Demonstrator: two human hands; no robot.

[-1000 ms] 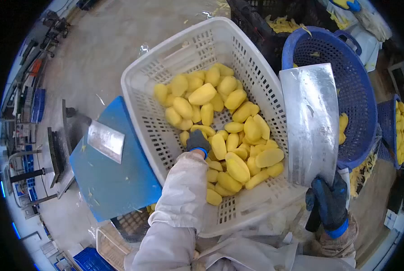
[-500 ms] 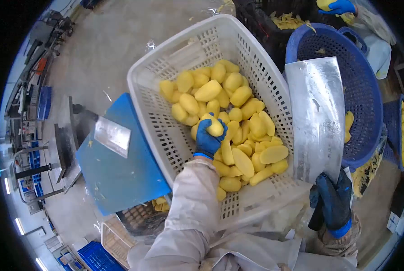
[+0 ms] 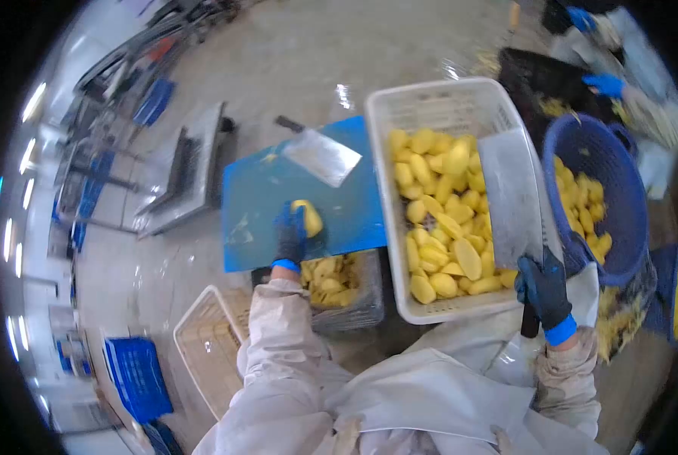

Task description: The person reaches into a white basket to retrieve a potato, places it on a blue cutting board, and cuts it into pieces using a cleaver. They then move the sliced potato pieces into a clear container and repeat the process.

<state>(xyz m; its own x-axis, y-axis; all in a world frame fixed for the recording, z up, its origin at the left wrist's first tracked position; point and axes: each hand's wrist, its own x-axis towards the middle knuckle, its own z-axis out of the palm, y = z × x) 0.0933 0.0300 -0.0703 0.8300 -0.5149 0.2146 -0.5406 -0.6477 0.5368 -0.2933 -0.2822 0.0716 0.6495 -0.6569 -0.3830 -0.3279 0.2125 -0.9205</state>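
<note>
In the head view, my left hand [image 3: 289,236], in a blue glove, is closed around a peeled yellow potato [image 3: 309,218] over the blue cutting board [image 3: 259,186]. A cleaver [image 3: 322,156] lies flat on that board, its dark handle toward the far edge. My right hand [image 3: 545,290], in a dark glove, grips the black handle of a second cleaver [image 3: 508,201]. Its broad blade points away from me, over the right side of a white basket [image 3: 445,87]. Inside the basket are many peeled potatoes [image 3: 454,161], some cut in halves.
A blue round basket [image 3: 643,208] with potatoes stands at the right. Beyond it are another person's gloved hands [image 3: 604,85]. Below the board sits a container of potato pieces [image 3: 328,282]. A pale crate [image 3: 211,341] and a blue crate [image 3: 138,375] are at lower left.
My left hand has moved left from the white basket to the cutting board, carrying the potato. The view has swung left. My right hand still grips its cleaver.
</note>
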